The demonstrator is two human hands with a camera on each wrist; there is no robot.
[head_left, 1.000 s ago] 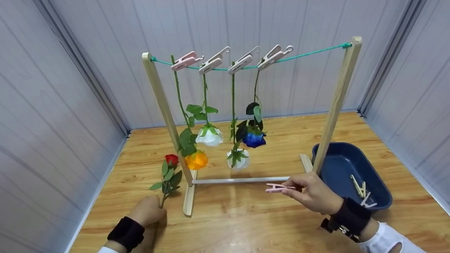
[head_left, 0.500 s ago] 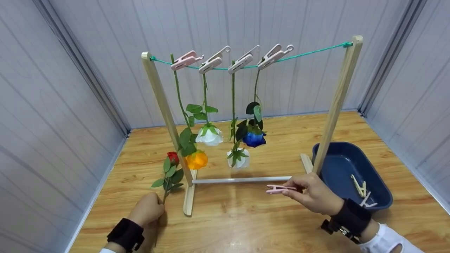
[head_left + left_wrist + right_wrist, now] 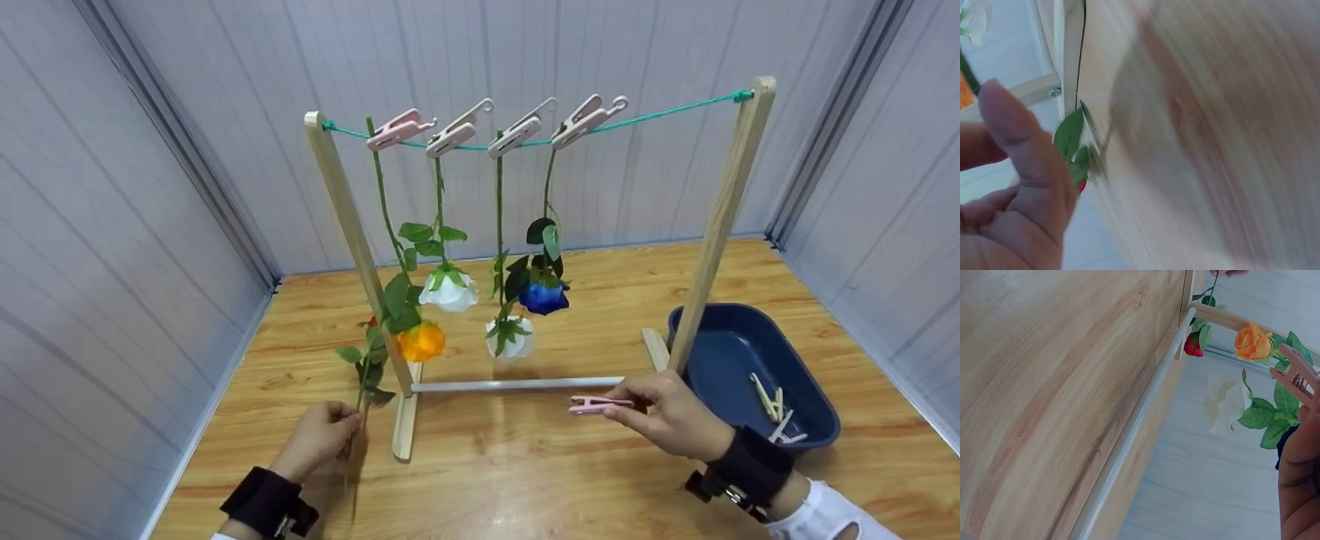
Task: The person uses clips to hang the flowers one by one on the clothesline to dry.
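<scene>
My left hand [image 3: 319, 439] pinches the stem of a red rose [image 3: 369, 361] at the left, beside the rack's left post. Its bloom is mostly hidden behind that post in the head view; the right wrist view shows the red bloom [image 3: 1193, 346]. Thumb and fingers of my right hand [image 3: 671, 416] hold a pink clothespin [image 3: 589, 405] in front of the rack's lower bar. From the green line [image 3: 660, 115], several clothespins hang roses upside down: an orange rose [image 3: 421, 342], a white rose [image 3: 448, 291], another white rose [image 3: 510, 337] and a blue rose [image 3: 544, 297].
The wooden rack's left post [image 3: 349, 225] and right post [image 3: 724, 225] stand on feet joined by a white bar [image 3: 517, 385]. A dark blue basin [image 3: 720, 337] at the right holds several loose clothespins [image 3: 769, 397]. Panelled walls enclose the wooden table [image 3: 510, 480].
My left hand has shifted slightly right and turned, its fingers now showing on the stem. The red rose moved right, and its bloom went behind the left post. My right hand stays nearly still.
</scene>
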